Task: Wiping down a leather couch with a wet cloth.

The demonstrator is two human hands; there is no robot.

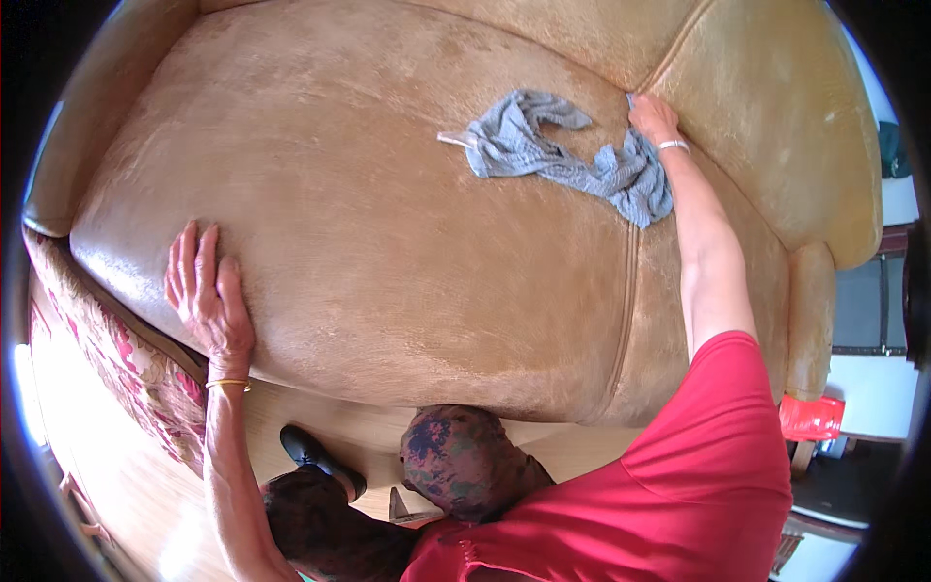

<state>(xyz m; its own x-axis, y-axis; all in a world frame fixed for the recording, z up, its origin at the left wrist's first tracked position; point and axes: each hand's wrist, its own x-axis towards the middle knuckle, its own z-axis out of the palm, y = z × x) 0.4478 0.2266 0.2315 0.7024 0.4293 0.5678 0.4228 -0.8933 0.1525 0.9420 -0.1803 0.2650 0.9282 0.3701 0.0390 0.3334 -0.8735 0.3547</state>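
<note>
A large tan leather sofa (388, 252) with worn, scuffed patches fills most of the view. My right hand (655, 118) reaches far forward to the crease where seat and backrest meet, its fingers closed on a blue-grey cloth (543, 150). The cloth trails crumpled across the seat to the left, with a pale tag at its far-left end. My left hand (208, 291) lies flat on the front left of the seat, fingers stretched out, holding nothing.
Patterned red and cream upholstery (126, 359) stands close along the left. Below the seat edge are the light wooden floor (369, 412), my knee (456, 456) and a black shoe (315, 456). A red item (812, 418) sits beyond the sofa's right armrest (810, 310).
</note>
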